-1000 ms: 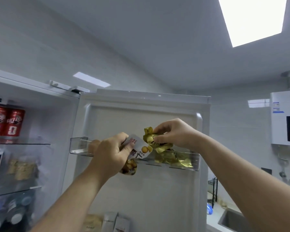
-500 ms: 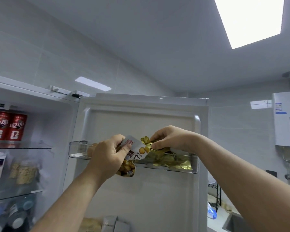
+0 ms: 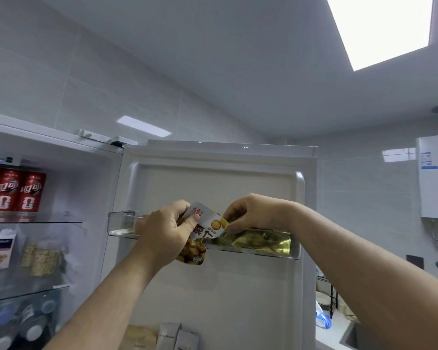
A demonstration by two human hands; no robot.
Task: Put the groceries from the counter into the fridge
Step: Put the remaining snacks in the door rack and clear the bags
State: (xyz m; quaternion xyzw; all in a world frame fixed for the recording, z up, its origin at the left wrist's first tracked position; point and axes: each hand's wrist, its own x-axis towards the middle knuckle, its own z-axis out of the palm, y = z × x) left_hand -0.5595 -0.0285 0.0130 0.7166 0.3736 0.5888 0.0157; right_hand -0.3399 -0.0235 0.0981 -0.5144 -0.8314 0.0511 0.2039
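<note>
Left grip (image 3: pixel 167 231) is clutching a pouch (image 3: pixel 205 224) round its upper half. The pouch's long axis is running upright, and its bottom end is hanging below the door bin (image 3: pixel 122 224), just outside the front wall. Right grip (image 3: pixel 253 213) is pinching a gold packet (image 3: pixel 234 218) at the bin's rim, beside the pouch's right corner. Gold wrappers (image 3: pixel 263 245) are crowding the bin's right half. I'd judge the pouch is needing a lift over the front wall toward the left end. Cans (image 3: pixel 18 195) are standing well apart.
</note>
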